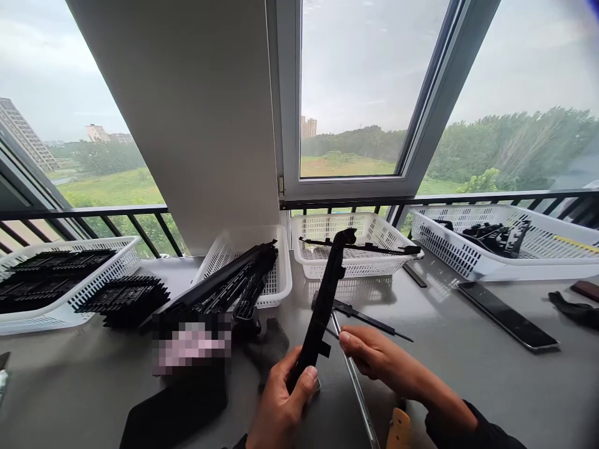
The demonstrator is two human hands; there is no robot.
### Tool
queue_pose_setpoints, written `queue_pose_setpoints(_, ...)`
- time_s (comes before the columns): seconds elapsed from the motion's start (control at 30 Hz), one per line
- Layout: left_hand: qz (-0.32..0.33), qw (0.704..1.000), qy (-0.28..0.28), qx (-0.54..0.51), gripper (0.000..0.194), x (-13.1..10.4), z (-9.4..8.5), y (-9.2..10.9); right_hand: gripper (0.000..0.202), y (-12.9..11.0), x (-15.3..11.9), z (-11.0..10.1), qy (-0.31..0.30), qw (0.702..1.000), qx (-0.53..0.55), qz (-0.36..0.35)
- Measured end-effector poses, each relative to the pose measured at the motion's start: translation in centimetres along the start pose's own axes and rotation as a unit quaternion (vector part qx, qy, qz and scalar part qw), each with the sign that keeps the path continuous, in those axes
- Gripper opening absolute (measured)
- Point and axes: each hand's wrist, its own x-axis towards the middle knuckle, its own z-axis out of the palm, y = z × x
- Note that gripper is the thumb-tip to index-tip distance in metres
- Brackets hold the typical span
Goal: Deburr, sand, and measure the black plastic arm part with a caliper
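Observation:
My left hand (286, 399) is wrapped round the lower end of a long black plastic strip (325, 299), which tilts upward and has small tabs along its side. Close to the strip's right edge, my right hand (369, 352) is closed with thumb and finger together. A thin dark line runs from its fingertips to the strip, too fine to name. Beneath the hands lies a narrow silvery metal bar (358, 386). Another slim black part (365, 317) rests on the table just behind my right hand.
White baskets line the window: one with stacked black parts (51, 274), one with long black strips (224, 284), one with a strip across it (355, 265), one with black pieces (496, 237). A phone-like black slab (508, 316) lies right; a yellowish handle (399, 429) is near the front.

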Motion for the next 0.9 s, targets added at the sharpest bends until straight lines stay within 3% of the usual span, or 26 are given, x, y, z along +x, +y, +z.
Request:
queue_pose_setpoints(0.2,0.028,1.000,-0.014,0.000,0.073,0.0,0.0,0.7,0.070,0.4,0.1,0.2,-0.036,0.999,0.012,0.030)
queue_pose_setpoints(0.57,0.022,1.000,0.001,-0.018,0.064,0.4,-0.1,0.8,0.069,-0.6,0.0,1.4,-0.006,0.999,0.023,-0.039)
queue_pose_setpoints(0.9,0.054,0.998,0.010,-0.022,0.048,0.5,0.1,1.0,0.069,-0.3,0.0,1.4,0.003,0.999,-0.011,-0.041)
